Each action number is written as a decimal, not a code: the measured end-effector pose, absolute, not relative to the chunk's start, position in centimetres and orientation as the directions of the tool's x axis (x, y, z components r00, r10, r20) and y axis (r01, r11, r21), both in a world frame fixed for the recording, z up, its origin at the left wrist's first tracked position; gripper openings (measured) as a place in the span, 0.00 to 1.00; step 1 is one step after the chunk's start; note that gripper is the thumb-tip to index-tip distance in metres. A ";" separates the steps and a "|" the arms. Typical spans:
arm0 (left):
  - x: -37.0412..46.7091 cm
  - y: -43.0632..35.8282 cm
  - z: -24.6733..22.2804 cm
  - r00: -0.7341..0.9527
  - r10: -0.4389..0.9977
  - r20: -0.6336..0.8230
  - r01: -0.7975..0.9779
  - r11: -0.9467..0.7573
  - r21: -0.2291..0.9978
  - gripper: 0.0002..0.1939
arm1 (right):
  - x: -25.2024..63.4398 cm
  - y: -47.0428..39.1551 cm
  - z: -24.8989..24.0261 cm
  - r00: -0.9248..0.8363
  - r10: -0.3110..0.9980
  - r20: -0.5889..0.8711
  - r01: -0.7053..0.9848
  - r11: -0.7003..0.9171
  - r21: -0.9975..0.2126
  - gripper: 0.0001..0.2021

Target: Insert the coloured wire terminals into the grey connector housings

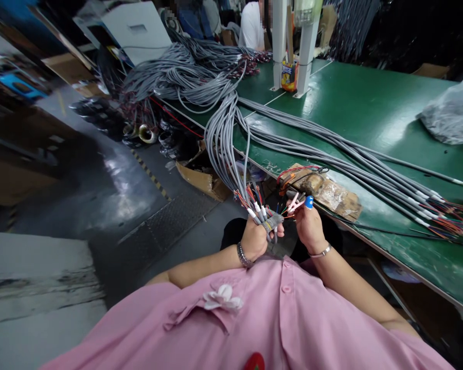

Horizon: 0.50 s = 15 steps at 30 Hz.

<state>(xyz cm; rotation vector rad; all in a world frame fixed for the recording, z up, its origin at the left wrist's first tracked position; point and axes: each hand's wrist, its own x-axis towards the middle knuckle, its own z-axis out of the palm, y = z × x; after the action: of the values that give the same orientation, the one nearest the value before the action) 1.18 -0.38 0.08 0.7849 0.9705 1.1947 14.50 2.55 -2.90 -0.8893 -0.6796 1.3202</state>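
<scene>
My left hand (256, 239) is closed around the ends of several grey cables (226, 139). White sleeves and fanned-out coloured wires (254, 195) show above its fingers. A grey ribbed wrap (273, 222) lies across the fingers; I cannot tell whether it is cloth or tape. Close by on the right, my right hand (309, 226) is pinched on a small pale pink tool (294, 204), whose exact kind is unclear. A blue cover (309, 202) sits on that hand's thumb. Thin wire ends lie between the two hands, and some of their tips are too small to make out.
A green table (370, 113) carries a pile of grey cables (170, 72) and a long row of cables (343, 149). A taped cardboard piece (327, 192) lies at its near edge. White posts (280, 46) rise behind. A plastic bag (453, 110) is at right. Someone in white (251, 25) is beyond.
</scene>
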 end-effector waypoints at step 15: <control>1.5 -0.4 -0.3 0.072 0.976 -0.204 -0.329 0.216 0.919 0.14 | 14.0 3.2 -2.7 0.082 0.977 -0.199 -0.777 -0.063 -0.627 0.18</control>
<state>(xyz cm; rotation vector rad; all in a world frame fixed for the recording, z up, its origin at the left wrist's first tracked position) 1.51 -0.40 -0.33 0.8224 1.0260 1.1695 14.03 3.24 -2.74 -0.7058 -0.3610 1.4868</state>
